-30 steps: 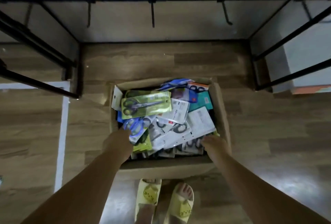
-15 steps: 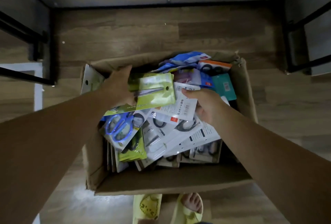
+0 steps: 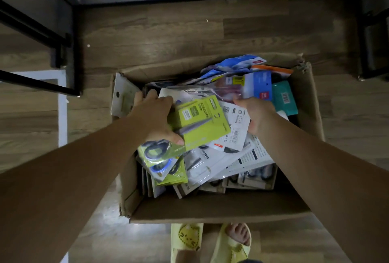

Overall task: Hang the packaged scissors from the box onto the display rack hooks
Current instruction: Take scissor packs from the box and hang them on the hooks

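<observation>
1 head-worn view looks steeply down, close over the cardboard box [image 3: 212, 210] on the floor [image 3: 168, 31].

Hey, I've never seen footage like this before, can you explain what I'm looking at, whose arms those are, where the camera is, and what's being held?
There is no machine here. The camera sits on a person's head and looks down, so the two bare arms reaching in from the bottom are that person's own. On the wooden floor stands an open cardboard box full of scissors in flat retail packs. The left hand grips a lime-green scissors pack, thumb on top. The right hand holds a white pack beside it. Black metal bars at the edges look like part of a rack; no hooks show in this picture. Below the box you see the person's feet in yellow slippers.
</observation>
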`<state>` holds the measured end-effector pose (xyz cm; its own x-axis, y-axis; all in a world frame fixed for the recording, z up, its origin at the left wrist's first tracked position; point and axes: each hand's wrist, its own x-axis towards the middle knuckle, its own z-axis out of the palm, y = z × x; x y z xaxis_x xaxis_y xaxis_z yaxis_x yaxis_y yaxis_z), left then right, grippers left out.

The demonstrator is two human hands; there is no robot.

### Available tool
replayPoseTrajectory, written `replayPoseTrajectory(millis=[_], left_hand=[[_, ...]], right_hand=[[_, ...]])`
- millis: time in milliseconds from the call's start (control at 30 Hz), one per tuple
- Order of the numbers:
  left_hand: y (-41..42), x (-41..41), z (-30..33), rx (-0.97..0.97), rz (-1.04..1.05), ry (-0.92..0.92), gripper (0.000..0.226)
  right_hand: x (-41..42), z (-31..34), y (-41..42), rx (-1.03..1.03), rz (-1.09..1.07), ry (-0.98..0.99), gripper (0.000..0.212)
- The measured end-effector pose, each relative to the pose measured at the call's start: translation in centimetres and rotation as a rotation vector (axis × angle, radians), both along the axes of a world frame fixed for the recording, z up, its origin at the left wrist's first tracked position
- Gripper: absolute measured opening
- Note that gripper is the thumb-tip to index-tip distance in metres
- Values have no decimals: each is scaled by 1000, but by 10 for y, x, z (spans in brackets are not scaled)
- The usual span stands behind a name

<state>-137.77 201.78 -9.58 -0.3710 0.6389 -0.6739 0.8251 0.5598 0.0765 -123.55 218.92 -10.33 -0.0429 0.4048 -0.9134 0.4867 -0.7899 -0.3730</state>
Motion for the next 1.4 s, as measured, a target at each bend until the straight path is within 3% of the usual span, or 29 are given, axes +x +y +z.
replayPoseTrajectory(millis=[100, 167, 267, 400, 500, 600, 667, 767, 900, 1100, 1200, 1400], left_hand=[[-10, 18, 6, -66, -20, -79, 108], [-16, 28, 9, -80, 32, -175, 99], [-29, 43, 15, -83, 225, -301, 88], [-41, 64, 25, -93, 64, -140, 75], [-46, 73, 35, -97, 39, -118, 61], [-52, 79, 49, -36, 232, -175, 57], [-53, 83, 66, -6, 325, -222, 67], [-52, 87, 98, 55, 451, -289, 71], [-49, 87, 153, 163, 592, -382, 45], [-42, 74, 243, 218, 640, -420, 33], [-43, 63, 288, 307, 842, -476, 30], [-40, 53, 396, 597, 1110, -539, 29]], right_hand=[[8, 7, -10, 46, 16, 0, 54], [16, 12, -15, 88, 27, -13, 59], [28, 20, -23, 196, -13, -17, 36], [42, 36, -35, 405, 2, -4, 34], [54, 54, -34, 518, 39, 0, 32], [62, 76, -25, 601, 111, -3, 31], [65, 95, -15, 660, 153, 2, 35], [65, 128, -2, 717, 266, -13, 39], [68, 184, 11, 780, 288, 3, 43], [79, 271, 19, 846, 381, 13, 28], [87, 310, 20, 860, 374, 16, 11], [96, 397, 15, 862, 352, 80, 11]])
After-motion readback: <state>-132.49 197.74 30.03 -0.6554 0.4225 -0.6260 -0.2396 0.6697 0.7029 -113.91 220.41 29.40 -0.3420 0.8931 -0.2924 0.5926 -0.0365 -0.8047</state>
